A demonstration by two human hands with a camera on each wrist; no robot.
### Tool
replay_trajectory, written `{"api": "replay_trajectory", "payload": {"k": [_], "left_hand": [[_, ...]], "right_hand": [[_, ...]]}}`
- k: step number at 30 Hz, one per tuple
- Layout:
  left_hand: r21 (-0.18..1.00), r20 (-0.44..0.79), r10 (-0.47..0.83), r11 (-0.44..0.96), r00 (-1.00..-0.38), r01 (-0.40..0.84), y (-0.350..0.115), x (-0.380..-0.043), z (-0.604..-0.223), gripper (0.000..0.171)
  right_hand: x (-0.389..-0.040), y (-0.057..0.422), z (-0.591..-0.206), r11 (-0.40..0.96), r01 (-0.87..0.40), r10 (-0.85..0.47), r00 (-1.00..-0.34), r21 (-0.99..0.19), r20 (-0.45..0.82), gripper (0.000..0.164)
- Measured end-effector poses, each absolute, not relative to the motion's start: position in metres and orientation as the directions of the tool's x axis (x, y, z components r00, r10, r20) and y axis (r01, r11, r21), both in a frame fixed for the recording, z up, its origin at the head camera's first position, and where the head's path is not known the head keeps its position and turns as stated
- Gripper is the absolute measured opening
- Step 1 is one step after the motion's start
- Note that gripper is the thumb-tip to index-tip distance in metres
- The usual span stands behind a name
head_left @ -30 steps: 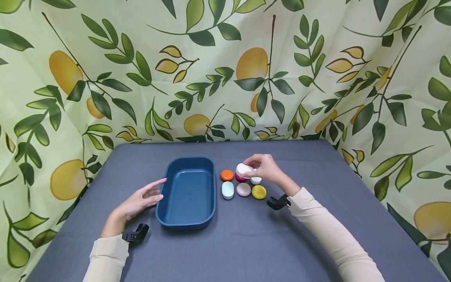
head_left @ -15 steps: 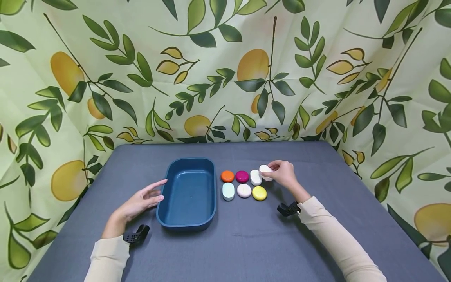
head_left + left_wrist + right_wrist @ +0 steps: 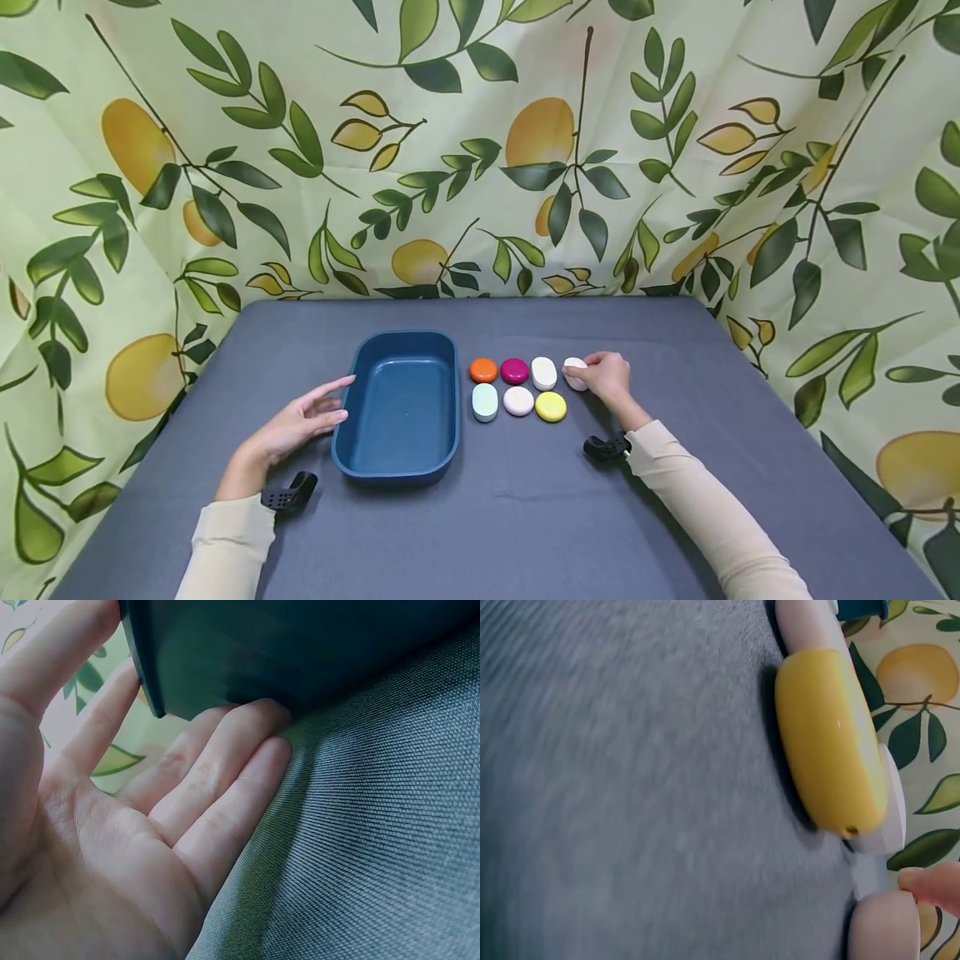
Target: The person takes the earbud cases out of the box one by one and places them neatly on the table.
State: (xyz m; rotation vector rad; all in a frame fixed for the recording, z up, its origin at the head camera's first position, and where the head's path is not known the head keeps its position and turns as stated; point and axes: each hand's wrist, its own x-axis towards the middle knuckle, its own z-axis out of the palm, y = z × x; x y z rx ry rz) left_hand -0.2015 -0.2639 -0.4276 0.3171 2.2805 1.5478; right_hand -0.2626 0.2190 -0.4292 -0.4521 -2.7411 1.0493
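My right hand [image 3: 609, 377] pinches a small round white puck-shaped piece [image 3: 575, 373] at the right end of the back row, low at the cloth. In the right wrist view a fingertip [image 3: 930, 887] lies on that pale piece [image 3: 885, 928]. Beside it are an oval white piece [image 3: 543, 373], a magenta one [image 3: 514, 371] and an orange one [image 3: 483, 370]. The front row holds a mint oval piece [image 3: 485, 402], a pale pink round one [image 3: 518, 401] and a yellow round one [image 3: 551, 407]. My left hand [image 3: 300, 423], fingers extended, touches the left side of a blue tray [image 3: 456, 417].
A grey-blue cloth [image 3: 525, 517] covers the table. Behind it hangs a curtain [image 3: 465, 208] printed with leaves and lemons. The tray stands left of the two rows of pieces, and a black band [image 3: 606, 450] sits at my right wrist.
My right hand has carried the white round piece rightward from above the magenta piece, then lowered it to the right of the oval white one. The left hand stays at the tray.
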Motion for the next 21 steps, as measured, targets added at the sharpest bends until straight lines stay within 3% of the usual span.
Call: {"api": "replay_trajectory", "payload": {"k": [14, 21], "left_hand": [[0.931, -0.168, 0.387, 0.365, -0.906, -0.017, -0.260, -0.201, -0.432, 0.068], [0.886, -0.107, 0.389, 0.455, -0.915, 0.090, -0.262, -0.203, -0.407, 0.065]], "right_hand": [[-0.260, 0.211, -0.431, 0.719, 0.277, 0.389, -0.920, -0.637, 0.040, 0.042], [-0.260, 0.221, -0.415, 0.795, 0.217, 0.307, -0.949, -0.566, 0.068, 0.060]]}}
